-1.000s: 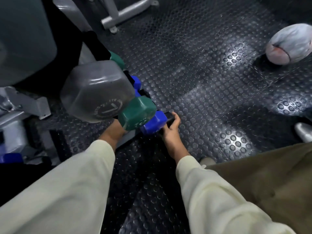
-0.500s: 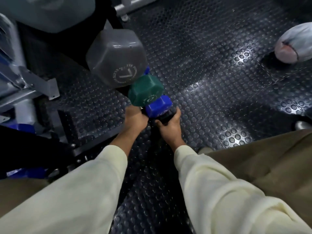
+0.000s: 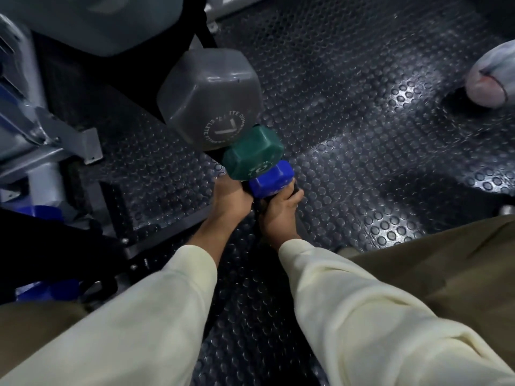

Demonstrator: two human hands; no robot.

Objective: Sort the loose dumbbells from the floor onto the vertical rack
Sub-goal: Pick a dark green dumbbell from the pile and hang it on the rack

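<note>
Dim, bluish light with bright glare on the studded floor (image 3: 404, 90) at the right, deep shadow along the left edge and between the sleeves (image 3: 348, 316), soft blur nearest the camera, and wide-angle bending at the edges

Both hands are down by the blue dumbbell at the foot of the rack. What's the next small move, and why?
Probably seat the blue dumbbell fully into the lowest slot, then let go. It sits right below the green dumbbell and the grey dumbbell, in line with them. The right hand curls around the dark part just under it and the left hand is at its other side, so neither has let go.
</note>
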